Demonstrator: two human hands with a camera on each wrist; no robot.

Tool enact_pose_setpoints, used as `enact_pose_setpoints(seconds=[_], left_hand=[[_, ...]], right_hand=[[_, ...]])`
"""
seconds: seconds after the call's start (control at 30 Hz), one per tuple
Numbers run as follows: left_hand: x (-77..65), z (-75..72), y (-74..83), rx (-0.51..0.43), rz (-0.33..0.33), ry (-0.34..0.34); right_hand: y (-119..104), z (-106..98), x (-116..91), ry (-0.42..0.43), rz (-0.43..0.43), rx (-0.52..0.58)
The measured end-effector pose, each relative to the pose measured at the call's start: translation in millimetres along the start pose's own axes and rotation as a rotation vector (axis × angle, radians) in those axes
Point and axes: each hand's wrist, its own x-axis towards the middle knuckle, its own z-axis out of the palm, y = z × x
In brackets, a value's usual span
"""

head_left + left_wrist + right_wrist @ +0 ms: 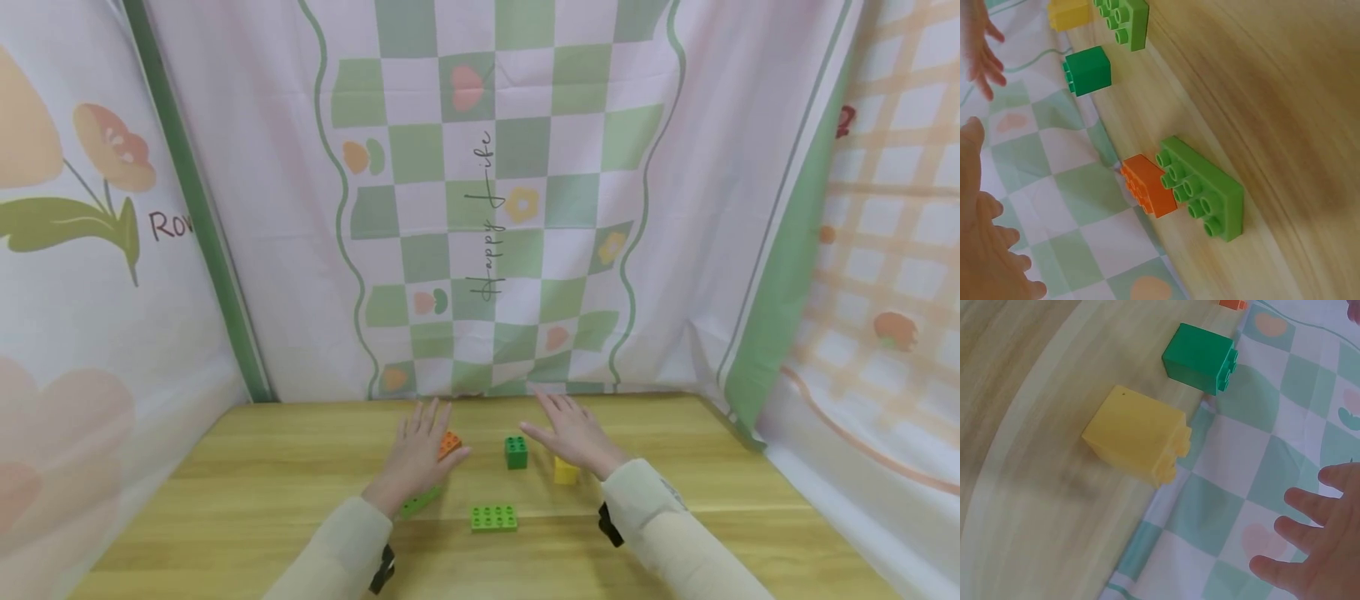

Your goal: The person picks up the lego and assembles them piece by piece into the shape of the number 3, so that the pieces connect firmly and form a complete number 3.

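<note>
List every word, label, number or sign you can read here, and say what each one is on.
"Happy Life": running sideways up the checked back cloth.
"Ro" plus a partly hidden letter, perhaps v or w: on the left cloth, cut off at the green border.
Small mark on the right sleeve, near the cuff: too small to read.
Toy blocks: no readable lettering.
No numbers can be made out.
</note>
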Motion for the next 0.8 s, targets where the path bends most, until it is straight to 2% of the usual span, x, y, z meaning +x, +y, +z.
enact_pose_setpoints(seconds=[0.47,0.8], left_hand=[[-9.2,9.8,-3.7,-0.043,0.078,0.047],[-14.5,14.9,-2.8,-0.041,0.094,0.011]], right_hand=[[8.7,3.0,-10.8,0.019,-0.006,0.031],[15.1,3.8,-16.7,0.016,0.01,0.06]])
